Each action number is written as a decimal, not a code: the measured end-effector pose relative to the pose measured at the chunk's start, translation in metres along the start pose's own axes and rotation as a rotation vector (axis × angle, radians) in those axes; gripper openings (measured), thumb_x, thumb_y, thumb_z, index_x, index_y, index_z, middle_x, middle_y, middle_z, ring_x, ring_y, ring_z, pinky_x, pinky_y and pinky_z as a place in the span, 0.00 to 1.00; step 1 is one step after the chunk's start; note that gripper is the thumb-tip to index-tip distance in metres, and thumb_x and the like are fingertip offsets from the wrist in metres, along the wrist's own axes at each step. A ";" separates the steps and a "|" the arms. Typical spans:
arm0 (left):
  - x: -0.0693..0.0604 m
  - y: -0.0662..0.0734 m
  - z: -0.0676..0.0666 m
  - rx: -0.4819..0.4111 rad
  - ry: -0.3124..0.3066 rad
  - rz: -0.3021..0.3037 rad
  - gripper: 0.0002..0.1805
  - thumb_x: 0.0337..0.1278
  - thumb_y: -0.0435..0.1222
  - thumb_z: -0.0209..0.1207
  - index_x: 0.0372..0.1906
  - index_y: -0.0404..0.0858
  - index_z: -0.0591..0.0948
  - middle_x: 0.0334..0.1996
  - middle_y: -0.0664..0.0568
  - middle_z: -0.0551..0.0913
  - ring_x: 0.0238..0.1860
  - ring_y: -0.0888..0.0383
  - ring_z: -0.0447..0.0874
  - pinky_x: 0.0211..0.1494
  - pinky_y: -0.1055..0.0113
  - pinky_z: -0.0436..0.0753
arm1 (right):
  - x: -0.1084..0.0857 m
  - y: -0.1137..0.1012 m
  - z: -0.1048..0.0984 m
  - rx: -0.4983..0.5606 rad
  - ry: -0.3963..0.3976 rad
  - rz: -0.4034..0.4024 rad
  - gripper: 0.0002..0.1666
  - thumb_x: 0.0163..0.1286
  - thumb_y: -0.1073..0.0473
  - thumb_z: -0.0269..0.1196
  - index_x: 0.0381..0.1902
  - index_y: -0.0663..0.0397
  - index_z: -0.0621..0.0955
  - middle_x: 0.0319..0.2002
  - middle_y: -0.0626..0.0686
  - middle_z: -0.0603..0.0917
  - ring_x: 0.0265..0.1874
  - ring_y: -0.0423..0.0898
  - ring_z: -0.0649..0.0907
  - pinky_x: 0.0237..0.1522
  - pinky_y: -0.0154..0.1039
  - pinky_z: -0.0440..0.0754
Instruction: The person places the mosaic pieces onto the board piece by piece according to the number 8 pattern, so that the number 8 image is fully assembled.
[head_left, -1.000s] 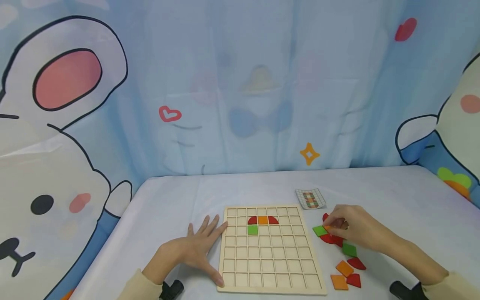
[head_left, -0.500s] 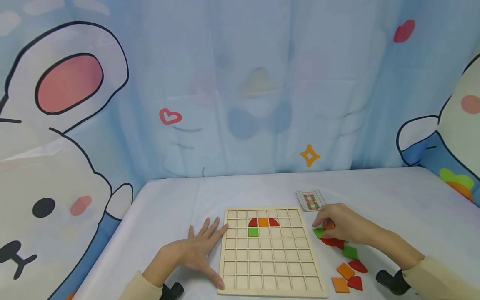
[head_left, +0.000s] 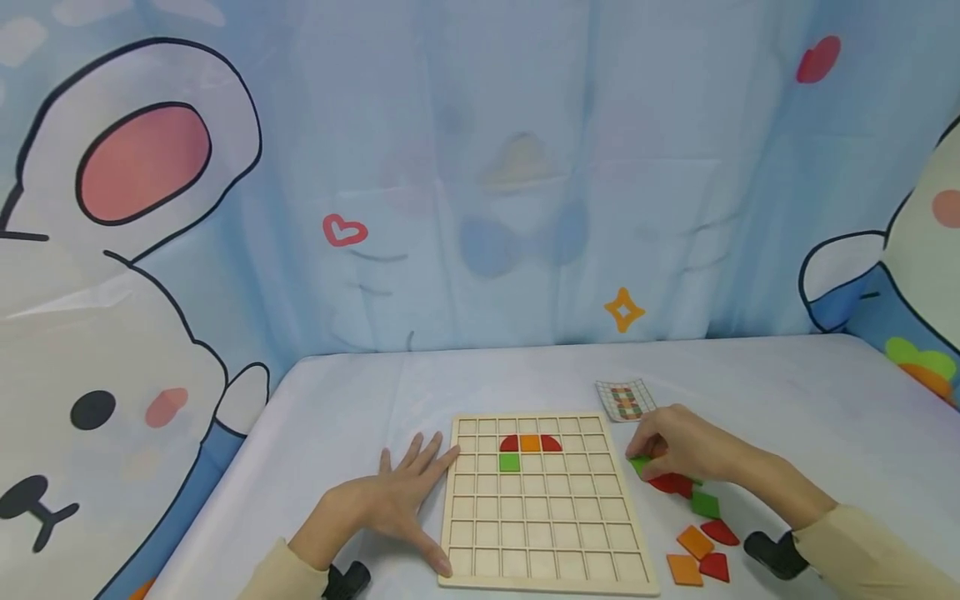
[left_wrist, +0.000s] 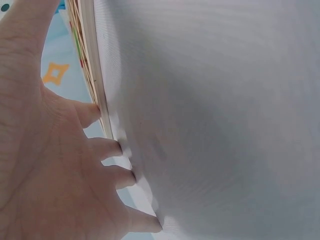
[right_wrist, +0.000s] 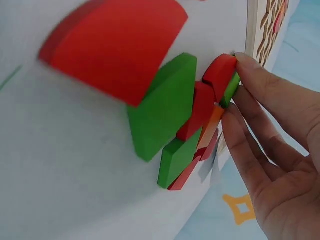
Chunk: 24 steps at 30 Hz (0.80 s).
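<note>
A wooden grid board (head_left: 547,533) lies on the table, with two red quarter-round tiles (head_left: 551,443), an orange square tile (head_left: 529,443) between them and a green square tile (head_left: 510,462) in its upper cells. My left hand (head_left: 397,504) rests spread at the board's left edge; its thumb and index finger touch the frame. In the left wrist view, the left hand's (left_wrist: 65,155) fingertips meet the cloth. My right hand (head_left: 690,446) pinches a green tile (right_wrist: 231,90) between thumb and fingers at the near end of a loose pile. The right hand partly hides that pile.
Right of the board lie loose red tiles (head_left: 671,483), another green tile (head_left: 705,503), orange square tiles (head_left: 685,570) and red quarter-rounds (head_left: 720,532). A small pattern card (head_left: 626,400) sits behind the pile. A printed curtain (head_left: 450,167) hangs behind the table.
My right hand has shifted slightly left across the pile, from the orange tile to the green tile at its left end. The left hand stays at the board's edge.
</note>
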<state>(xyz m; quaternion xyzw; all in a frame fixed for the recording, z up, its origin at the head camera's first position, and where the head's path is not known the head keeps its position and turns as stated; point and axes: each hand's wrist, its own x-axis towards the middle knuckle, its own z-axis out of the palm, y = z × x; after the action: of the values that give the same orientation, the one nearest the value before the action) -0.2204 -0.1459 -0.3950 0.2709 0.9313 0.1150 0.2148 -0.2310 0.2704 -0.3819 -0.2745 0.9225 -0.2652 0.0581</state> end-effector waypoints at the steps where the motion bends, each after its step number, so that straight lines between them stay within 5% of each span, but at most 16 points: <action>1: 0.000 0.000 -0.001 0.002 -0.002 -0.001 0.76 0.40 0.62 0.80 0.87 0.48 0.42 0.86 0.42 0.35 0.84 0.39 0.29 0.75 0.24 0.37 | 0.001 -0.001 0.001 0.002 -0.002 0.000 0.13 0.54 0.69 0.80 0.37 0.56 0.91 0.34 0.42 0.86 0.29 0.35 0.77 0.33 0.31 0.83; 6: -0.002 0.002 -0.002 0.007 0.000 -0.008 0.76 0.40 0.62 0.80 0.87 0.48 0.42 0.86 0.41 0.36 0.84 0.39 0.29 0.75 0.24 0.38 | 0.008 -0.009 0.004 -0.016 0.002 0.016 0.12 0.54 0.71 0.80 0.35 0.58 0.90 0.31 0.43 0.86 0.27 0.35 0.78 0.32 0.31 0.83; 14: 0.000 0.001 -0.001 -0.003 -0.003 0.002 0.75 0.41 0.62 0.80 0.87 0.48 0.42 0.86 0.42 0.35 0.84 0.39 0.29 0.75 0.24 0.38 | 0.012 -0.018 0.006 -0.033 0.005 0.152 0.11 0.52 0.73 0.79 0.29 0.60 0.87 0.27 0.46 0.85 0.26 0.40 0.80 0.31 0.33 0.84; 24: -0.002 0.002 -0.002 0.008 -0.001 0.011 0.75 0.41 0.62 0.79 0.87 0.47 0.42 0.85 0.40 0.35 0.84 0.38 0.29 0.75 0.24 0.38 | 0.007 -0.018 0.004 -0.028 0.006 0.154 0.12 0.52 0.75 0.79 0.31 0.61 0.87 0.28 0.46 0.85 0.28 0.41 0.81 0.34 0.36 0.87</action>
<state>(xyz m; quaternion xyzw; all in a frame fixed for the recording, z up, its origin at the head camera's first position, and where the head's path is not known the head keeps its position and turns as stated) -0.2190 -0.1453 -0.3920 0.2770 0.9301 0.1123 0.2133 -0.2275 0.2526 -0.3755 -0.2027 0.9446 -0.2482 0.0716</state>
